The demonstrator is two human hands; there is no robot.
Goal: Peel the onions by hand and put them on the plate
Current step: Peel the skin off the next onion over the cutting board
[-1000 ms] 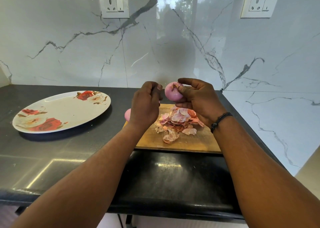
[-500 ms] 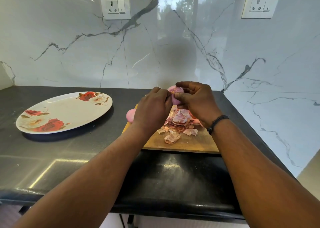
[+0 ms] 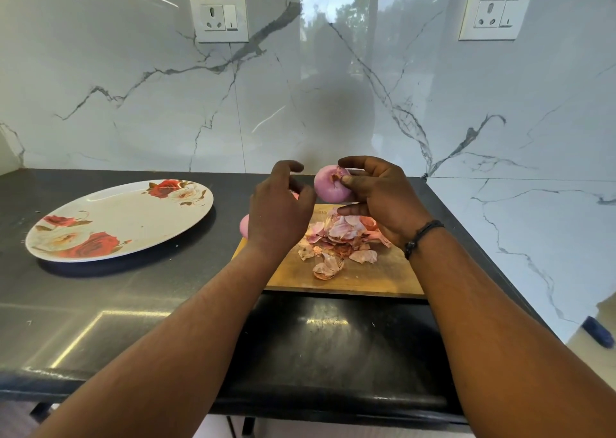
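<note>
Marble wall behind, a black bench (image 3: 140, 304) carries a rose-patterned plate (image 3: 133, 224) at left and a wooden cutting board (image 3: 366, 277) heaped with onion skins (image 3: 343, 237). Above the board, the right hand (image 3: 380, 197) holds a peeled pink onion (image 3: 330, 187) in its grip. Just beside it, the left hand (image 3: 280, 211) hovers with a loose, empty grip, half hiding another onion (image 3: 244, 226).
</note>
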